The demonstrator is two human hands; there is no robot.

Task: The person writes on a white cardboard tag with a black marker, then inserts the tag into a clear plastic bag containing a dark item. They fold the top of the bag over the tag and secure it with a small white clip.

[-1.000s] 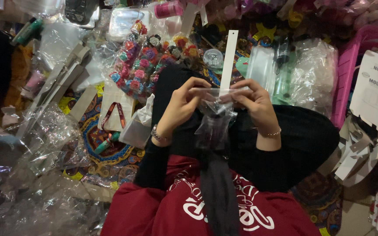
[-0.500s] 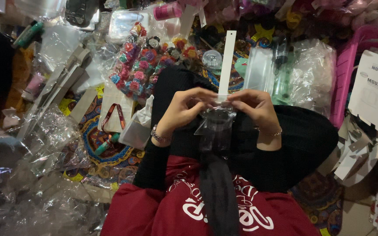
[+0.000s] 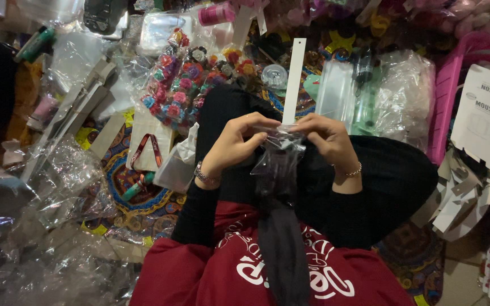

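Both hands meet over the lap on one small clear plastic bag (image 3: 279, 158). The left hand (image 3: 236, 141) has a narrow grip, thumb and fingertips pinched on the bag's top left edge; the right hand (image 3: 327, 139) pinches the top right edge in the same way, closed on the plastic. A long white card strip (image 3: 294, 82) stands upright out of the bag's mouth between the two hands, its lower end hidden behind the fingers. The bag hangs down from the pinch, crumpled, over a dark cloth (image 3: 282, 249) that runs down across the red shirt.

Against the frame half a second ago the hands sit a touch closer together and the bag's mouth is gathered tighter under the strip; a second ago the bag was held more spread out. The strip has kept its upright stand throughout.

Around them, on the patterned floor mat (image 3: 137, 187): a packet of coloured flower-shaped trinkets (image 3: 177, 90) just beyond the left hand, loose clear wrapping (image 3: 58, 187) toward the mat's left edge, a clear flat packet (image 3: 336, 90) beyond the right hand, and a pink plastic stool (image 3: 455, 73) toward the right edge.
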